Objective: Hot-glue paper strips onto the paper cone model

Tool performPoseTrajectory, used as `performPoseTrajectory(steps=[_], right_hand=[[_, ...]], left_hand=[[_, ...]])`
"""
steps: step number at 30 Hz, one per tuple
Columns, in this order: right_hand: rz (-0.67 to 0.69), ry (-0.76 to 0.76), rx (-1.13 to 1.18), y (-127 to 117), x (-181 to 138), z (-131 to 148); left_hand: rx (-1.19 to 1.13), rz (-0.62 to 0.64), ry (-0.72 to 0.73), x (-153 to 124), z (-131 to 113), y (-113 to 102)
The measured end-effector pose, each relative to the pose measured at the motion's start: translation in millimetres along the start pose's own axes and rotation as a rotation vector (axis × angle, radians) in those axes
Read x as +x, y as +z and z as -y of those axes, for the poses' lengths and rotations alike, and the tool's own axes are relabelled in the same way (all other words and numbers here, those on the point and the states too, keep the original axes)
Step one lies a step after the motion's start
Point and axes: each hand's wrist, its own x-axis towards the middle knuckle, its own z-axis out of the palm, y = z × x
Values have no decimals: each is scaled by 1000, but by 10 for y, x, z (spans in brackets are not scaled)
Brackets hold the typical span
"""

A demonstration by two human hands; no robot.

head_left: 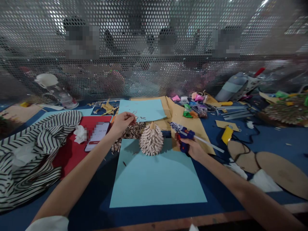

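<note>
A small hedgehog-like craft (151, 141), covered in overlapping pale husks with a bare tan pointed tip, stands on a light blue sheet (156, 183). My right hand (193, 148) is wrapped round the handle of a dark blue glue gun (187, 134), right of the craft. The gun's nozzle end points up and left, and a clear glue stick (209, 143) sticks out of its back. Up and left of the craft, my left hand (125, 122) is closed in a pinch; I cannot make out what its fingertips hold. Below that hand lies a pile of dark striped husks (131, 134).
A second blue sheet (141, 109) lies behind. At left are a phone (97, 136), red sheet (72, 157) and striped cloth (36, 144). Colourful packets (192, 107), a yellow cutter (227, 134), a black cord and cardboard discs (281, 166) lie right. A perforated metal screen (134, 73) stands behind.
</note>
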Motion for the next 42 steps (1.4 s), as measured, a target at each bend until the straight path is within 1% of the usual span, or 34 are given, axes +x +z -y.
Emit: performPoseTrajectory(steps=[5, 7, 9, 12, 15, 17, 20, 25, 28, 34, 37, 39, 42], right_hand=[[-4, -1, 10, 6, -4, -5], [-6, 0, 13, 9, -6, -5], [-9, -3, 14, 9, -5, -7], [-8, -1, 21, 6, 1, -12], [-15, 6, 29, 5, 4, -14], [-19, 16, 28, 6, 5, -13], [-17, 21, 24, 5, 6, -12], [-2, 8, 15, -13, 13, -25], [8, 6, 21, -26, 18, -38], [-10, 23, 24, -20, 17, -30], [-7, 27, 30, -14, 12, -21], [-12, 30, 26, -15, 10, -21], [-12, 32, 16, -20, 7, -24]], left_hand=[[-156, 58, -49, -92, 96, 51], [-182, 52, -67, -148, 118, 40], [-191, 14, -72, -203, 126, 11], [-147, -68, -36, -270, 124, -44], [-64, -98, -7, -323, 143, -83], [-46, -97, -15, -352, 187, -89], [-79, -85, -21, -387, 298, -74], [-85, -49, 16, -422, 445, -41], [-36, -36, 40, -448, 449, -38], [89, -76, 171, -509, 435, -47], [81, -131, 174, -526, 429, -35], [45, -163, 150, -531, 417, -23], [0, -171, 118, -528, 401, -9]])
